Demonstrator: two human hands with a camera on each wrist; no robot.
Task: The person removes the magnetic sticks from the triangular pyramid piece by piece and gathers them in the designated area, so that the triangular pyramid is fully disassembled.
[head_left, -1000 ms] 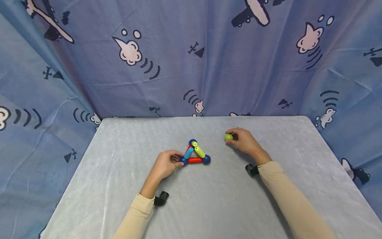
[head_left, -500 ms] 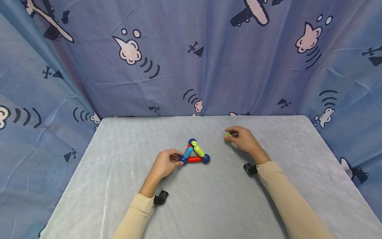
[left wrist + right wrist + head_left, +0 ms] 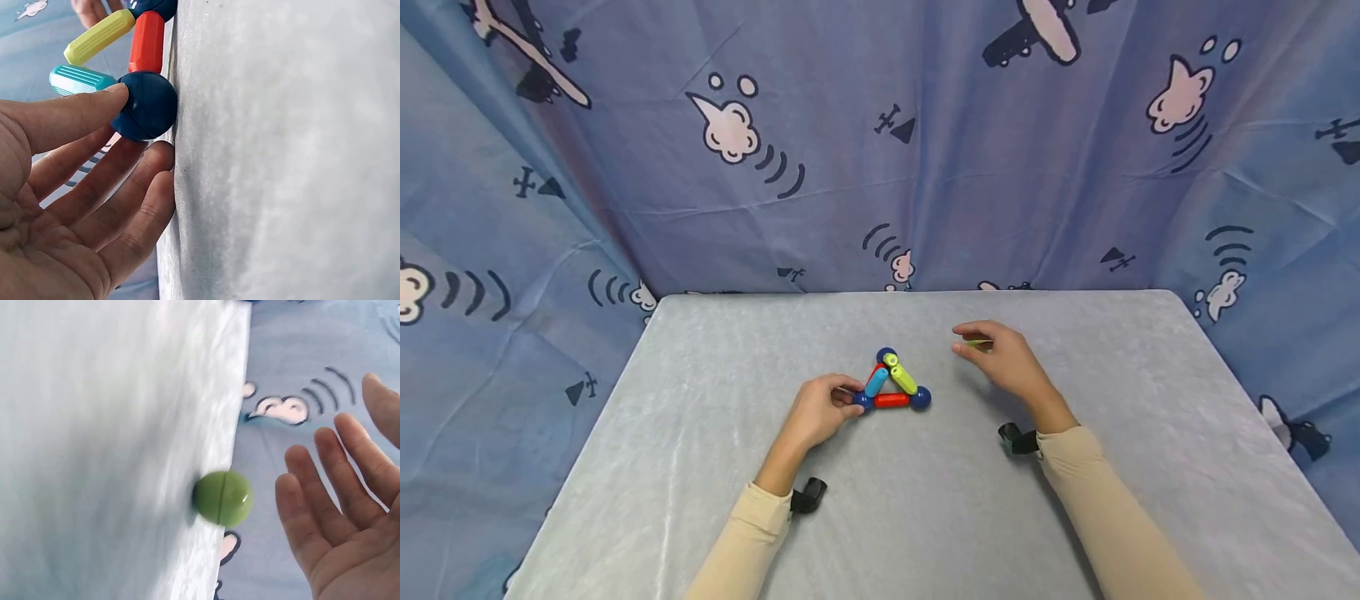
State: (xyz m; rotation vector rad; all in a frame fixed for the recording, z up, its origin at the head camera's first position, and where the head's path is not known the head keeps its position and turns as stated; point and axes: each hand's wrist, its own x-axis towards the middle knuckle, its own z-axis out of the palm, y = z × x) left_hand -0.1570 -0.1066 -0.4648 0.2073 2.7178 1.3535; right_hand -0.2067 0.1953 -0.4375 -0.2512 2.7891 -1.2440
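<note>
On the counter [image 3: 722, 367], left of the middle, a triangular frame of construction rods and balls is gripped at one corner by the left hand [image 3: 822, 411]: the near-left dark blue ball [image 3: 150, 107] is pinched between its thumb and fingers. From that ball the near red rod [image 3: 892, 401] is run to the near-right dark blue ball [image 3: 921, 397], and a light blue rod [image 3: 876, 382] is slanted upward. Two yellow-green rods are also seen: one [image 3: 904, 381] joined to the near-right ball, the other [image 3: 891, 360] at the far dark blue ball [image 3: 886, 353].

The step in hand seems to be the steadying of the frame while the green ball [image 3: 223, 498] is either approached or let go; which of these cannot be told. If the ball is wanted, the next move calls for the fingers to be closed around it without the frame being tugged.

The green ball is rested on the counter, right of the frame and well apart from it. The right hand [image 3: 1004, 360] is held just beside it, fingers and thumb spread, nothing grasped; in the head view the ball is mostly hidden by them.
</note>
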